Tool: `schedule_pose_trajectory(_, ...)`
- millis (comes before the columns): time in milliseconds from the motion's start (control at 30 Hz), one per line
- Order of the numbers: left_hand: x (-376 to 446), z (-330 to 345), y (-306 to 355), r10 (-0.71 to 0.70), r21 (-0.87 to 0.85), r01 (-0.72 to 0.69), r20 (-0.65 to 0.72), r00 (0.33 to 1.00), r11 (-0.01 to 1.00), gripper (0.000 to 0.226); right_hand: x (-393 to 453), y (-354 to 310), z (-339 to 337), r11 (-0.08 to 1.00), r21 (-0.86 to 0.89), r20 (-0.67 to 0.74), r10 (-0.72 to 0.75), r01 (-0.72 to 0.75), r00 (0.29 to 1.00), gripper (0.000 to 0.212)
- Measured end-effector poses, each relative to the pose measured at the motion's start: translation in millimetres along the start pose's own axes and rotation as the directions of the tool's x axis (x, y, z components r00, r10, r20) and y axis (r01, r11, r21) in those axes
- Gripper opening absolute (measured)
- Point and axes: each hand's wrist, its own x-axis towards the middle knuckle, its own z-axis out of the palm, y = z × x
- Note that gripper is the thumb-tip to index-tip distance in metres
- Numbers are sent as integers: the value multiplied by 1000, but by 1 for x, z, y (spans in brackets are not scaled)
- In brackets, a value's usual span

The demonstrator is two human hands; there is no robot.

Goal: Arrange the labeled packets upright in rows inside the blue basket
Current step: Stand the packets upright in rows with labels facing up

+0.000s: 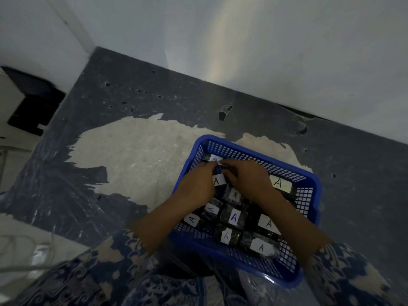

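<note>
A blue mesh basket (309, 177) sits on the worn table. It holds several dark packets with white labels marked "A", such as one at the middle (234, 217) and one at the far right (280, 183). Both hands are inside the basket's far left corner. My left hand (199, 183) and my right hand (247, 180) meet with their fingertips pinching a packet (215, 160) that stands against the far wall; their fingers hide most of it. Another labeled packet (218, 181) shows between the two hands.
The table (136, 155) has a dark surface with a large pale worn patch left of the basket. A white wall runs along its far edge. Patterned blue sleeves and clothing fill the bottom of the view. A pale cable (33, 257) lies at lower left.
</note>
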Motion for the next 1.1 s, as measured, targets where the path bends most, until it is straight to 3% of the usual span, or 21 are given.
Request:
schedule_pose_trajectory(133, -4, -22, -1, -95, -215, 99, 28, 995, 972, 48, -5, -5, 5, 994, -80, 188, -58, 74, 981, 55)
schedule_pose_trajectory(333, -4, -46, 5, -230, -552, 261, 127, 965, 792, 30, -2, -10, 11, 998, -49, 89, -22, 26, 996, 36)
schedule_pose_trajectory(400, -5, -48, 4, -222, -539, 236, 92, 971, 809, 26, -7, -11, 4, 1000, -6, -1, 21, -21, 1000, 38)
schedule_pose_trajectory(467, -6, -47, 2, -191, -396, 178, 5, 982, 901, 21, -12, -11, -4, 997, 58, -64, 51, -47, 997, 41)
schedule_pose_trajectory(567, -6, -39, 3, -164, -244, 150, -37, 986, 958, 32, -18, -18, -13, 980, 194, -112, 65, -42, 992, 39)
schedule_pose_trajectory(667, -5, -36, 9, -177, -329, 163, -10, 984, 930, 25, -22, -25, -14, 959, 280, -100, 71, -40, 993, 43)
schedule_pose_trajectory(733, -6, -39, 9, -165, -325, 125, -99, 981, 938, 14, -24, -27, -12, 946, 299, -31, 143, -127, 989, 61)
schedule_pose_trajectory(800, -8, -46, 8, -191, -465, 107, -137, 972, 879, 7, -29, -31, -6, 967, 190, 36, 168, -171, 985, 76)
schedule_pose_trajectory(867, -11, -53, 7, -204, -599, 97, -113, 973, 795, 4, -35, -44, 8, 992, 88, 98, 86, -95, 991, 84)
schedule_pose_trajectory(967, -16, -58, 4, -197, -666, 104, -67, 978, 739, 14, -38, -64, 31, 999, 4, 230, 38, -40, 972, 101)
schedule_pose_trajectory(1033, -18, -59, 0, -196, -688, 107, -52, 979, 718, 17, -36, -70, 40, 998, -50, 231, 35, -24, 972, 99)
schedule_pose_trajectory(1100, -19, -59, -4, -200, -724, 111, -38, 979, 681, 17, -35, -72, 40, 999, 7, 192, 32, -34, 981, 88)
